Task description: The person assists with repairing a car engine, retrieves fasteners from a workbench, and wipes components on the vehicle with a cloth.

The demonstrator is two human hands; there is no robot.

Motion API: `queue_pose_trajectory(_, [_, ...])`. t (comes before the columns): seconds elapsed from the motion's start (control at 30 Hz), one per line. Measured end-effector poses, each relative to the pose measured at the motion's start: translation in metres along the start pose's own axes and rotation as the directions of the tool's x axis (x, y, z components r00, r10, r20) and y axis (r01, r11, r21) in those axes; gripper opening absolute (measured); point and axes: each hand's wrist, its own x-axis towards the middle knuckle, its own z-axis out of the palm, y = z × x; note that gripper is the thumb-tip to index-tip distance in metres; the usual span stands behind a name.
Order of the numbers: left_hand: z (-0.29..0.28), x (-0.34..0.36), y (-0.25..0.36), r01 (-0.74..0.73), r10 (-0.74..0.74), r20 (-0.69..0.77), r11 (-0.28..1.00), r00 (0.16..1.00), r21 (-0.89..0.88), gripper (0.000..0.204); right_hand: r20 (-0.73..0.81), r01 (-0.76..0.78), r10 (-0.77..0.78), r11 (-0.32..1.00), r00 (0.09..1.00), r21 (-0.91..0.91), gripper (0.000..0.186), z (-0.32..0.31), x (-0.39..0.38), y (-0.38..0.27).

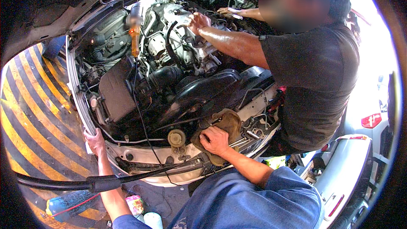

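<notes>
At the left edge of the engine bay, my left hand (pixel 95 141) is closed around the rim of the white fender (pixel 75 80). My right hand (pixel 215 140) rests on a brown rag (pixel 231 123) spread over the front crossmember, its fingers loosely bent and apart. A small dark tool lies on the rag just beyond these fingers. Beside the rag, to the right, several metal tools (pixel 254 133) lie together. Left of it stands a round tan cap (pixel 176 137). A co-worker's hand (pixel 198 22) reaches onto the engine (pixel 186 38); the other hand holds a white, stick-like thing (pixel 235 13).
An orange work light (pixel 134 42) hangs over the engine, its black cable trailing forward. A thick black rod (pixel 55 182) crosses above my left forearm. The co-worker (pixel 313 72) stands at the right. A blue cylinder (pixel 72 205) lies on the striped floor (pixel 34 101).
</notes>
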Motion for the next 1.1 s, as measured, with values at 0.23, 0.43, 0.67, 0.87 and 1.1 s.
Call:
queue_pose_trajectory(0.23, [-0.002,-0.001,0.004,0.004,-0.004,-0.008,1.000,1.000,0.025,0.064,0.007,-0.015,0.015,1.000,1.000,0.004,0.013,0.000,-0.001,0.000])
queue_pose_trajectory(0.43, [-0.011,-0.007,0.014,0.026,-0.026,0.036,0.999,0.999,-0.022,0.063,0.008,-0.007,0.007,1.000,1.000,-0.003,0.013,0.002,-0.001,0.002])
queue_pose_trajectory(0.67, [-0.012,-0.007,0.016,0.023,-0.022,0.031,1.000,0.999,-0.011,0.064,0.008,-0.005,0.005,1.000,1.000,-0.011,0.012,0.002,-0.001,0.002])
queue_pose_trajectory(0.87, [-0.010,-0.006,0.013,0.047,-0.047,0.029,0.999,0.998,0.006,0.065,0.004,-0.002,0.002,1.000,1.000,0.002,0.011,0.000,0.000,0.001])
queue_pose_trajectory(1.1, [-0.011,-0.007,0.014,0.043,-0.043,0.033,0.999,0.999,-0.002,0.065,0.008,-0.009,0.009,1.000,1.000,-0.002,0.012,-0.001,0.001,-0.001])
